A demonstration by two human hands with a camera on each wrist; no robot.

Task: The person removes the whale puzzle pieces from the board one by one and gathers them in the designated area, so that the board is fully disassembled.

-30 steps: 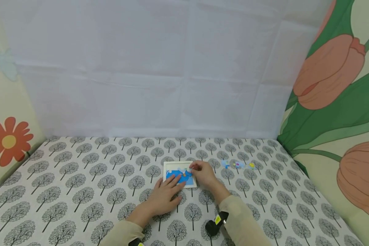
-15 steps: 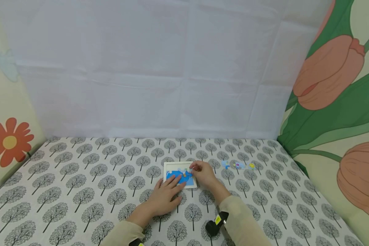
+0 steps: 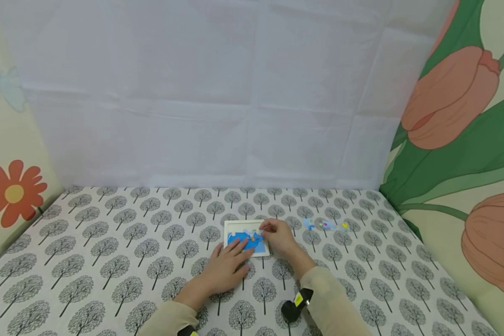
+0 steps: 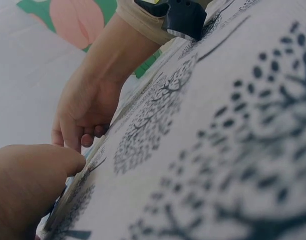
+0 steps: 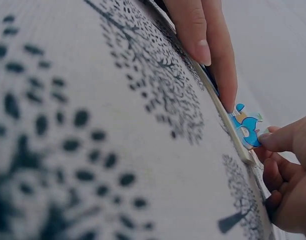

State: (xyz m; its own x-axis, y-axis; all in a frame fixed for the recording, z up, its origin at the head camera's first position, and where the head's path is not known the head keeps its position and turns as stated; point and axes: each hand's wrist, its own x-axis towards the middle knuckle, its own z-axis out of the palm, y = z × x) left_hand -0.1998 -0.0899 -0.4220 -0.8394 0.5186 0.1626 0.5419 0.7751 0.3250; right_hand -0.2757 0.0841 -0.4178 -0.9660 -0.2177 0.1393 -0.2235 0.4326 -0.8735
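A small white tray-like puzzle frame (image 3: 245,222) lies on the tablecloth, with blue jigsaw pieces (image 3: 234,236) in its lower part. My left hand (image 3: 223,271) rests with spread fingers on the frame's lower left and the pieces there. At the frame's right side, my right hand (image 3: 279,238) pinches a puzzle piece (image 5: 250,131) between thumb and fingers. In the right wrist view that piece is blue and white, tilted up over the frame's edge beside a left fingertip. Whether it touches its neighbours cannot be told. The left palm hides part of the picture.
Several loose puzzle pieces lie in a row to the right: a blue one (image 3: 308,224), one with pink (image 3: 325,225) and one with yellow (image 3: 345,226). The tablecloth (image 3: 151,289) has a tree print. A white sheet (image 3: 193,93) hangs behind the table.
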